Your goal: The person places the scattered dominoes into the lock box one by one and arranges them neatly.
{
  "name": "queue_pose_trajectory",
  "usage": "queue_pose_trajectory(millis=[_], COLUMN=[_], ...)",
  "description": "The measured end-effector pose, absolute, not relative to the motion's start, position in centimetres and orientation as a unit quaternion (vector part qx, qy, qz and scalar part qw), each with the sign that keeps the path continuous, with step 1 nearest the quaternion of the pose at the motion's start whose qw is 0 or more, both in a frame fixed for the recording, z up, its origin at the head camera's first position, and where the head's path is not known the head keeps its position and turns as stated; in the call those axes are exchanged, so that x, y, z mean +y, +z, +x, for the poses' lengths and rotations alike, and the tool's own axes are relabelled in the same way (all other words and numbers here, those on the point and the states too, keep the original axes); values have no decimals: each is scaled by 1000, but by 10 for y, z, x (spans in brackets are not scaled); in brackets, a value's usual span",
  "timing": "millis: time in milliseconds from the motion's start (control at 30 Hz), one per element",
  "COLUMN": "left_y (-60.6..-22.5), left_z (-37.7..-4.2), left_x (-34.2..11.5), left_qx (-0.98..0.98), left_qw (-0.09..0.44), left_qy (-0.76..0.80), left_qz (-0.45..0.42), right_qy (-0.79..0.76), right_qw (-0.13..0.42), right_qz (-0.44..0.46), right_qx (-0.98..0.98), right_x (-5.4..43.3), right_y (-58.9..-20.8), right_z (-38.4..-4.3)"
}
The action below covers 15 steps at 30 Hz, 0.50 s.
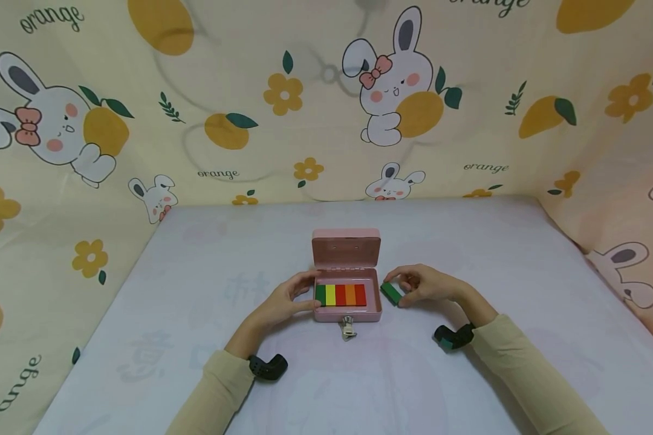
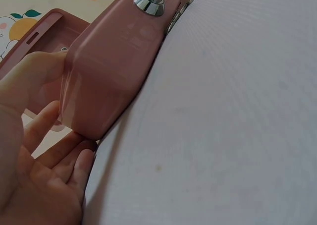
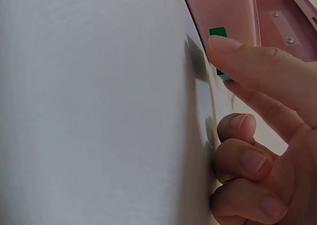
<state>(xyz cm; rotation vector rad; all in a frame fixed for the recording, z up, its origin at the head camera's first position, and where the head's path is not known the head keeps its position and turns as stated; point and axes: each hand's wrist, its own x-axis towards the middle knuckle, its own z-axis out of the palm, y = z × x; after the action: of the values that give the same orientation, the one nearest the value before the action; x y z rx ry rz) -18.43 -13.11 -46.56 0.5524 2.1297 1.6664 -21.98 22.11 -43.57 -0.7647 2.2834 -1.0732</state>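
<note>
A pink metal box (image 1: 332, 316) stands on the table with its lid (image 1: 346, 251) raised at the back. Inside lies a row of coloured blocks (image 1: 340, 295) in green, yellow, red and orange. My left hand (image 1: 285, 299) grips the box's left side, thumb at the rim and fingers around the wall (image 2: 104, 76). Just off the box's right side, my right hand (image 1: 427, 284) pinches a green block (image 1: 390, 293) between thumb and forefinger. In the right wrist view the thumb covers the middle of that green block (image 3: 218, 32), and the other fingers curl inward.
A silver lock with a key (image 1: 348, 327) juts from the box's front. White cloth (image 1: 315, 386) covers the table. Behind and along both sides rises a cream cloth (image 1: 315, 139) printed with rabbits and oranges. Dark bands with devices (image 1: 269, 367) sit at both wrists.
</note>
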Motion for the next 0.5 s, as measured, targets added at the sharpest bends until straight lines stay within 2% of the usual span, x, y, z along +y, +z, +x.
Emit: queue_pose_trajectory(millis=[500], left_y=[-468], left_z=[-186], left_x=[-131], left_qx=[756], left_qw=[191], left_qy=[594], left_qz=[195], right_qy=[-411], right_qw=[230], right_qz=[-244], right_qx=[848], right_x=[219], right_y=[-438], right_z=[-213])
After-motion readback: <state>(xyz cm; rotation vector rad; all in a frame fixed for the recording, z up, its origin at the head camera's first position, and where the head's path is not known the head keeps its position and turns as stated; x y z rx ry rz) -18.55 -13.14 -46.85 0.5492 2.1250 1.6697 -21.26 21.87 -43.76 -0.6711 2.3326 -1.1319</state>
